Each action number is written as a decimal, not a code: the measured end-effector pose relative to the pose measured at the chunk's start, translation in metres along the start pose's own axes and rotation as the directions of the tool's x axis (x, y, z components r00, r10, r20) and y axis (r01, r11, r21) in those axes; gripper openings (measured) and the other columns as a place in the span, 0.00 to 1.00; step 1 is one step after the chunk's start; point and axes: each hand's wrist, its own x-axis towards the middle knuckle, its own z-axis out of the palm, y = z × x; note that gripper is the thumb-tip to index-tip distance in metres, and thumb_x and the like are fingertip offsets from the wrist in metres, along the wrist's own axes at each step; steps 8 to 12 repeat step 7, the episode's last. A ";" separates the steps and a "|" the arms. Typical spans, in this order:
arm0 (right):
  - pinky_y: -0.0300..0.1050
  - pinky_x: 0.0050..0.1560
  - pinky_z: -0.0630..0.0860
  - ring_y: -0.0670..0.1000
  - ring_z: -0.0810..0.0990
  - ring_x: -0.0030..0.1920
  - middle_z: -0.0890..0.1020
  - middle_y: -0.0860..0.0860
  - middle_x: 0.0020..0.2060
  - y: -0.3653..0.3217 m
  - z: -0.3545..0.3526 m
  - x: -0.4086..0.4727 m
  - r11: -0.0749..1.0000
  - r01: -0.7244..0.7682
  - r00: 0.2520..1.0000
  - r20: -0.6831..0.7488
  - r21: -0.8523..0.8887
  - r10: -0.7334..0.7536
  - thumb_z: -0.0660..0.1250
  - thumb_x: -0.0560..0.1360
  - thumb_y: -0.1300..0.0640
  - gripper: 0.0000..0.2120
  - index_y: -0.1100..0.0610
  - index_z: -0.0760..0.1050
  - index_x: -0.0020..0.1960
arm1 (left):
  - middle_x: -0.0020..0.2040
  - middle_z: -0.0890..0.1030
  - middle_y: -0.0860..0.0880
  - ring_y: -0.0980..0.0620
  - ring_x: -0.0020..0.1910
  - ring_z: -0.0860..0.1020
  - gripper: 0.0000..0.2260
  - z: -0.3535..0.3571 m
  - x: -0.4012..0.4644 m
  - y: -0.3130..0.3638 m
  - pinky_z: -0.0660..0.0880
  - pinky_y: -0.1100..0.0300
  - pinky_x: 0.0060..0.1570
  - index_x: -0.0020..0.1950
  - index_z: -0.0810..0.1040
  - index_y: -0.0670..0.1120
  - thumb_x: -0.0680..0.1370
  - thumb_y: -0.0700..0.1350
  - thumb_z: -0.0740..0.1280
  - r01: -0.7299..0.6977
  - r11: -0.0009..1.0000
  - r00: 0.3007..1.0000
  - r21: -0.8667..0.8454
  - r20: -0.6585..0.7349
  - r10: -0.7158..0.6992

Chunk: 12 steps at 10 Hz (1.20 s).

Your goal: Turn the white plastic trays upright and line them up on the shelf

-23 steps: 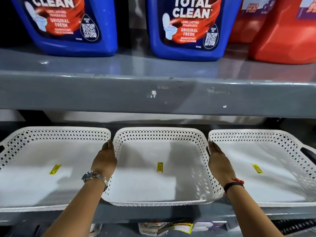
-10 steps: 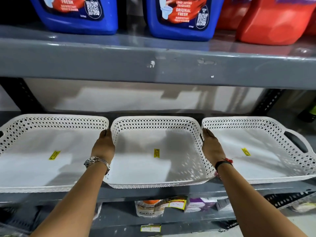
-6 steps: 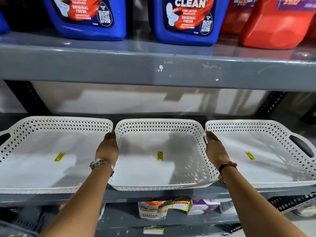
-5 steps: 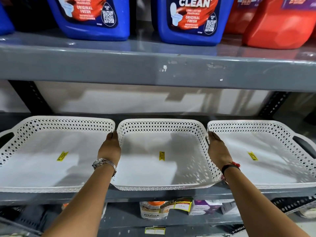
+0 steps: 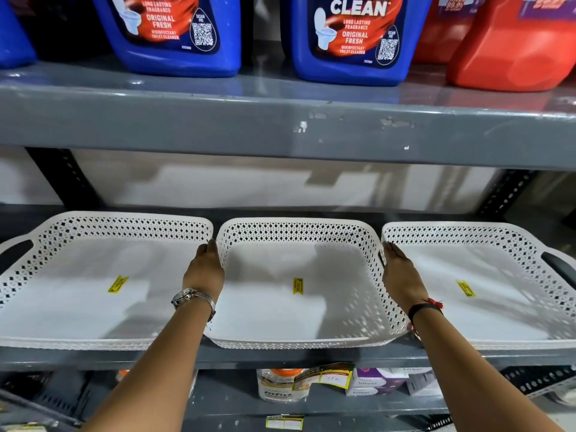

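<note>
Little is changed against the earlier frames: the view is shifted slightly, more of the back wall under the upper shelf is exposed, and the hands are kept on the same tray; no tray is displaced relative to its neighbours.

Three white plastic trays are seen upright, open side up, side by side on the grey shelf (image 5: 280,358); left tray (image 5: 78,307), middle tray (image 5: 299,313), right tray (image 5: 498,310); front rims are roughly in one line, slightly overhanging the shelf edge; a yellow sticker is stuck on the floor of each; perforated walls all round; a dark handle cutout is visible on the outer end of the left and the right tray.

The left hand (image 5: 204,269) is laid flat against the outer left wall of the middle tray, wedged in the gap beside the left tray, fingers extended and together, pointing toward the back; a metal wristwatch (image 5: 193,299) is worn on that wrist. The right hand (image 5: 402,275) is pressed likewise against the outer right wall, fingers straight, between middle and right tray; a black band with red thread (image 5: 425,307) is worn on the wrist. Neither hand is curled round the rim; the tray is held between the two palms.

On the upper shelf (image 5: 280,132), two blue toilet-cleaner jugs (image 5: 358,42) and red jugs (image 5: 514,51) are stood; below, small packaged goods (image 5: 311,385) are partly visible.
</note>
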 end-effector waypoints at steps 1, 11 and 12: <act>0.49 0.71 0.62 0.57 0.61 0.73 0.61 0.59 0.74 -0.001 0.000 0.000 1.000 -0.006 1.000 -0.006 0.011 0.006 0.51 0.75 0.73 0.27 0.63 0.55 0.73 | 0.69 0.68 0.38 0.35 0.64 0.72 0.25 0.000 -0.001 0.000 0.72 0.45 0.60 0.74 0.59 0.41 0.77 0.31 0.51 -0.001 1.000 1.000 -0.003 -0.004 0.001; 0.55 0.73 0.58 0.55 0.59 0.74 0.61 0.55 0.74 -0.011 -0.009 -0.002 0.969 -0.046 0.997 -0.068 -0.244 0.030 0.49 0.79 0.59 0.24 0.60 0.52 0.75 | 0.72 0.66 0.41 0.40 0.67 0.69 0.23 -0.010 0.001 0.000 0.71 0.47 0.61 0.75 0.56 0.42 0.81 0.49 0.50 -0.081 0.961 0.997 0.263 0.022 0.077; 0.55 0.73 0.58 0.55 0.59 0.74 0.61 0.55 0.74 -0.011 -0.009 -0.002 0.969 -0.046 0.997 -0.068 -0.244 0.030 0.49 0.79 0.59 0.24 0.60 0.52 0.75 | 0.72 0.66 0.41 0.40 0.67 0.69 0.23 -0.010 0.001 0.000 0.71 0.47 0.61 0.75 0.56 0.42 0.81 0.49 0.50 -0.081 0.961 0.997 0.263 0.022 0.077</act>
